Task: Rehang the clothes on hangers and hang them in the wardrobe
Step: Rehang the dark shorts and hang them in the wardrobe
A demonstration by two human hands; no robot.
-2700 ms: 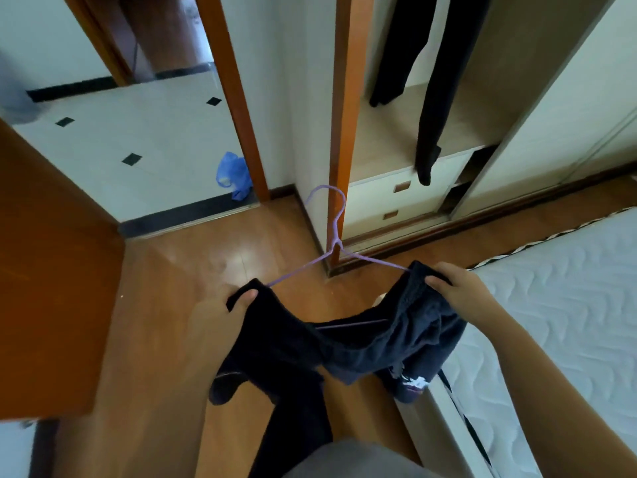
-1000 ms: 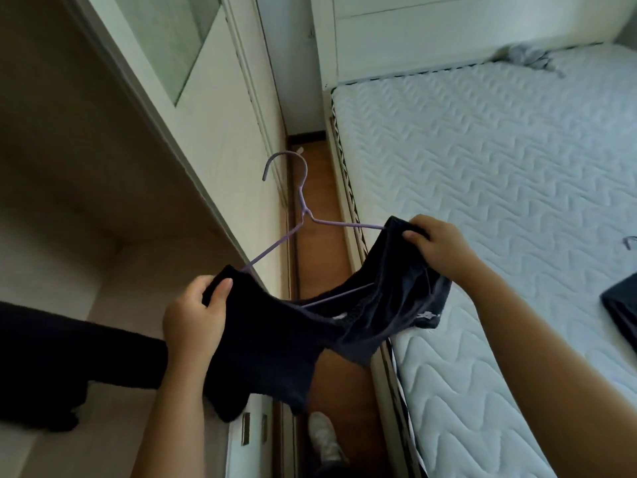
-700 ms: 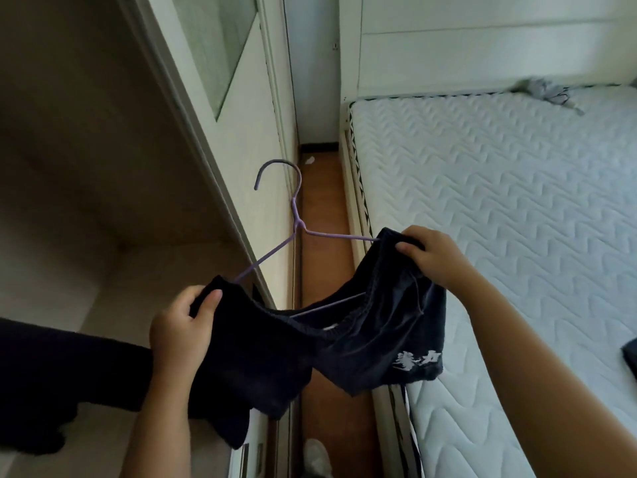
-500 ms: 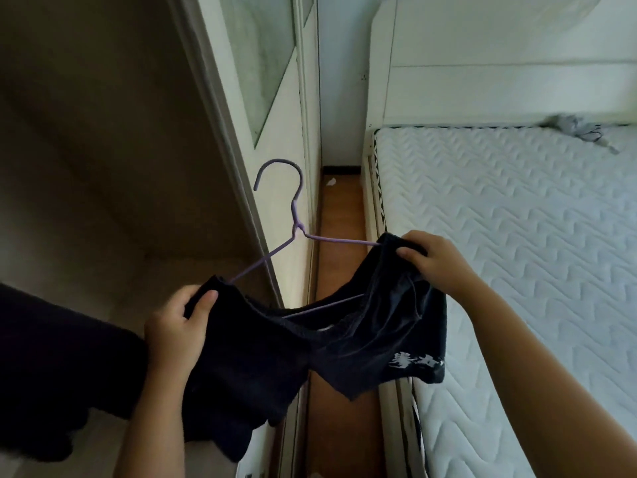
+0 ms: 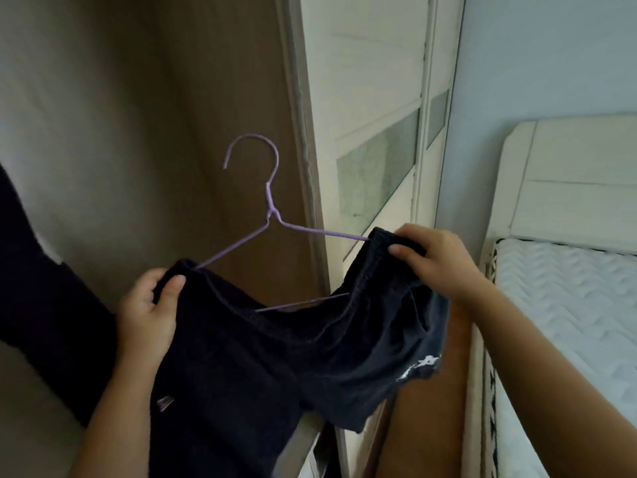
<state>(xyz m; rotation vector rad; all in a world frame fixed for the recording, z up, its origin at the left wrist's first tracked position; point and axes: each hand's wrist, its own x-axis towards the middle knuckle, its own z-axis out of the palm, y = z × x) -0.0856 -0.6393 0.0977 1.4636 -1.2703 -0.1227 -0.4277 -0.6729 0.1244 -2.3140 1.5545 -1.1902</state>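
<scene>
A dark navy garment (image 5: 275, 360) with an elastic waistband hangs over a thin purple hanger (image 5: 270, 208). My left hand (image 5: 151, 315) grips the garment over the hanger's left end. My right hand (image 5: 437, 260) pinches the waistband over the hanger's right end. The hook points up and curls to the left, in front of the open wardrobe (image 5: 138, 132). White print shows on the garment's lower right. The wardrobe rail is out of view.
Another dark garment (image 5: 38, 288) hangs inside the wardrobe at the left. A cream sliding door (image 5: 375, 108) with frosted panels stands right of the opening. The bed's white mattress (image 5: 565, 326) and headboard (image 5: 568, 181) fill the right side, with a strip of wood floor between.
My view has tilted upward and the hanger with the garment has risen in front of the wardrobe opening. Both hands keep the same grip on the garment's ends.
</scene>
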